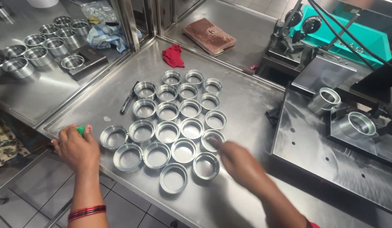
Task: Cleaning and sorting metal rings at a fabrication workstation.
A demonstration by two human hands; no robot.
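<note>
Several shiny metal rings (167, 131) lie in rows on the steel table (242, 101). My right hand (238, 162) reaches in from the lower right, its fingertips touching a ring (212, 138) at the right end of a row; the hand is blurred by motion. My left hand (77, 147) rests closed near the table's front left edge, holding a small green object (81, 129). Red bangles sit on my left wrist.
A black marker (129, 99) lies left of the rings, a red cloth (174, 55) behind them. A machine plate (327, 152) with two metal rings (325, 99) stands at the right. More rings (43, 44) sit on the left table, and a brown worn book (209, 36) lies at the back.
</note>
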